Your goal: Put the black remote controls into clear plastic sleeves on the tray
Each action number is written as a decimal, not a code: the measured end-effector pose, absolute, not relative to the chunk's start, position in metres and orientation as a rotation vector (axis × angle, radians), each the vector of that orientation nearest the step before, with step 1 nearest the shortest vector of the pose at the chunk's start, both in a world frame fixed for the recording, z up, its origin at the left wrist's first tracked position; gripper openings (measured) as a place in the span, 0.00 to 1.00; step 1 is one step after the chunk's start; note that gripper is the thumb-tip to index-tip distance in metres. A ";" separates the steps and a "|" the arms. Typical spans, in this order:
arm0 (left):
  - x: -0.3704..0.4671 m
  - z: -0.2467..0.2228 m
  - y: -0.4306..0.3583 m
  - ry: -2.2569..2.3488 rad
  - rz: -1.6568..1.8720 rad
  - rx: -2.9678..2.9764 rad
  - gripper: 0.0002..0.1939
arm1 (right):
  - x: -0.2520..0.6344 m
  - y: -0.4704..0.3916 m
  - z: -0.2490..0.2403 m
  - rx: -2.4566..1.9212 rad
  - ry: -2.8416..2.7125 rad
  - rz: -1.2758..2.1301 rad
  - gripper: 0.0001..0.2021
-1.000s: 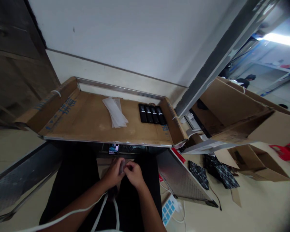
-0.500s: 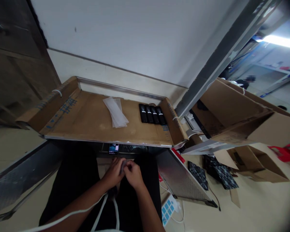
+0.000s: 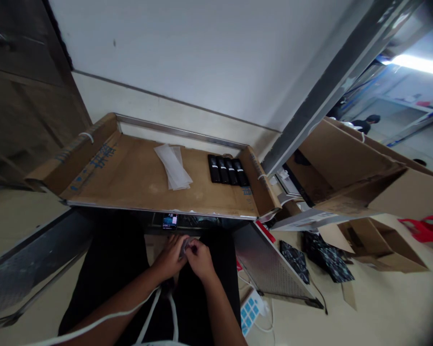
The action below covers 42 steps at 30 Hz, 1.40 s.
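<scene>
The small grey item (image 3: 184,246) is mostly hiding btwn the two hands; only a bit of its dull, smooth-looking side is showing, so its full shape, ends & any markings are staying unreadable. It's sitting low, over the gap btwn the dark-clothed legs (image 3: 104,278), just nearer the wearer than the surface (image 3: 137,178). L hand (image 3: 171,253) is gripping it, fingers wrapping round the far side. R hand (image 3: 198,258) is curling closed, thumb & fingertips pinching right at the item's edge; can't tell if they're holding the item itself or smth thinner.

White cable (image 3: 104,318) is crossing the L forearm & running out of view at the bottom; dark stuff below the wrists is blending into the legs, too dim to ID. Phone (image 3: 170,221) w/ lit screen is lying just under the surface's near edge, its text too small to read.

On the cardboard-lined surface, translucent strips (image 3: 173,168) are overlapping near the middle, hiding part of each other; four black items (image 3: 227,170) w/ small white labels are lying side by side near the R end. Bkgd person (image 3: 364,124) is showing only partly behind the big carton (image 3: 350,163).
</scene>
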<state>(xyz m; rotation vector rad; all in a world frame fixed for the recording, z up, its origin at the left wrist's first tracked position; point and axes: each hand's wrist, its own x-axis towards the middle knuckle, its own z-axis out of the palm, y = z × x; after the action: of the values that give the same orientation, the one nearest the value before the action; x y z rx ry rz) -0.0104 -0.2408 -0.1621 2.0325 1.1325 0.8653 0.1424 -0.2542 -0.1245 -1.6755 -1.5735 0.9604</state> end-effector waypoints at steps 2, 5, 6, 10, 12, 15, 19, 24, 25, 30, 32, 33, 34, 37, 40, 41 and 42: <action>-0.012 -0.158 -0.242 1.108 0.899 2.044 0.32 | 0.142 -0.255 -0.121 -1.732 -1.613 0.881 0.06; -0.014 -0.151 -0.243 1.120 0.945 2.016 0.33 | 0.142 -0.255 -0.118 -1.824 -1.645 0.761 0.05; -0.014 -0.149 -0.243 1.154 0.925 1.987 0.27 | 0.142 -0.256 -0.118 -1.840 -1.665 0.730 0.05; -0.014 -0.151 -0.242 1.330 0.711 1.802 0.09 | 0.141 -0.258 -0.118 -1.816 -1.764 0.710 0.04; -0.013 -0.154 -0.241 1.364 0.654 1.740 0.11 | 0.139 -0.259 -0.118 -1.802 -1.790 0.724 0.05; -0.012 -0.156 -0.238 1.395 0.627 1.710 0.11 | 0.137 -0.260 -0.119 -1.832 -1.812 0.720 0.07; -0.013 -0.154 -0.236 1.419 0.615 1.690 0.11 | 0.137 -0.259 -0.119 -1.895 -1.795 0.673 0.12; -0.014 -0.153 -0.237 1.453 0.609 1.683 0.12 | 0.138 -0.259 -0.121 -1.646 -1.925 0.588 0.11; -0.014 -0.153 -0.237 1.452 0.614 1.683 0.12 | 0.138 -0.259 -0.123 -1.597 -1.933 0.566 0.13; -0.014 -0.156 -0.239 1.421 0.657 1.717 0.12 | 0.139 -0.257 -0.131 -1.624 -1.940 0.543 0.19; -0.013 -0.157 -0.240 1.394 0.667 1.729 0.12 | 0.139 -0.256 -0.130 -1.644 -1.984 0.575 0.20; -0.012 -0.157 -0.241 1.383 0.673 1.730 0.12 | 0.138 -0.256 -0.128 -1.647 -2.002 0.589 0.20; -0.012 -0.157 -0.242 1.372 0.678 1.728 0.13 | 0.137 -0.256 -0.127 -1.649 -2.014 0.598 0.20; -0.011 -0.158 -0.243 1.352 0.688 1.712 0.13 | 0.136 -0.256 -0.123 -1.678 -2.037 0.586 0.19; -0.010 -0.159 -0.243 1.328 0.706 1.676 0.13 | 0.136 -0.256 -0.124 -1.703 -2.064 0.559 0.19; -0.010 -0.159 -0.243 1.319 0.714 1.661 0.13 | 0.136 -0.256 -0.126 -1.704 -2.069 0.561 0.19; -0.009 -0.158 -0.243 1.304 0.722 1.647 0.13 | 0.137 -0.256 -0.127 -1.702 -2.071 0.570 0.19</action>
<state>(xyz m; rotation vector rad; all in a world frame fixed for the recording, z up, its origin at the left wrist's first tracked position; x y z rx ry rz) -0.0093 -0.2432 -0.1578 1.6471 1.3038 0.7223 0.1365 -0.2564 -0.1268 -1.7022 -2.0712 0.5704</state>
